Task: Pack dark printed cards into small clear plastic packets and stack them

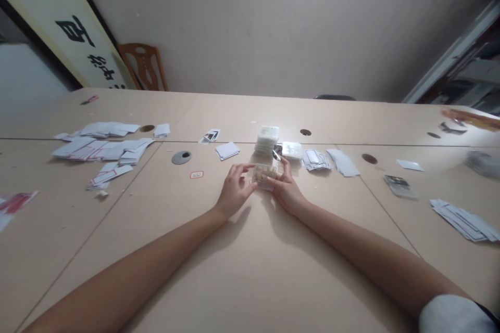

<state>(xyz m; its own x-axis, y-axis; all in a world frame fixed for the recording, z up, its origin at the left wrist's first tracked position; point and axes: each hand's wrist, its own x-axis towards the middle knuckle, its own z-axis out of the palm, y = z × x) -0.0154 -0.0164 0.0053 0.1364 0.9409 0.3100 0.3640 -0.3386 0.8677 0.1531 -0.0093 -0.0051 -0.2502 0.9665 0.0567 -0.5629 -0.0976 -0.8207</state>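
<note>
Between my two hands is a small clear plastic box (pixel 264 173) with yellowish pieces in it, too small to name. My left hand (pixel 233 188) grips its left side, thumb at the near edge and fingers curved over the far edge. At the right side, my right hand (pixel 288 190) holds the box with the thumb on its near corner. A small dark and shiny thing (pixel 277 153) shows by the right fingertips; I cannot tell what it is or whether it is held. Just beyond stand a tall stack of clear boxes (pixel 267 140) and a lower stack (pixel 292 150).
White cards (pixel 227 151) lie left of the stacks, more cards (pixel 316 160) to the right. Large piles of white paper slips (pixel 101 149) spread at the left. A red-edged label (pixel 197 175) lies near a grey cable cover (pixel 182 157). Another card bundle (pixel 464 220) is far right.
</note>
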